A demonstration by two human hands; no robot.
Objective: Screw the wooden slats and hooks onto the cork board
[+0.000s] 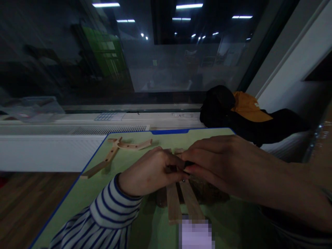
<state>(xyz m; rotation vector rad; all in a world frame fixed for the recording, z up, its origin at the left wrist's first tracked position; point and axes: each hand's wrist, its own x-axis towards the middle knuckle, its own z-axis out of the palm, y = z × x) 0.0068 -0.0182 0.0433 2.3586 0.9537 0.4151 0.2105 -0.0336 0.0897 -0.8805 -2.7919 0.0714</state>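
Over two pale wooden slats (174, 205), my left hand (149, 169) is closed, its thumb and fingers pinched together. What sits in that pinch is too small to name. My right hand (220, 159) meets it from the other side, closed on a small dark piece (188, 164) whose kind does not show. A tiny shiny metal spot (184, 180) is just below the fingertips. The slats lie side by side with a narrow gap, and their far parts are partly hidden by my hands. A dark brownish packet-like thing (210, 192) lies under my right hand.
Shaped wooden pieces with holes (112, 152) lie at the table's far left. The green tabletop (75, 207) has a blue edge. A blurred-out lilac rectangle (196, 235) is at the near edge. Behind are a radiator (52, 152), a clear box (38, 107) and an orange cap (251, 107).
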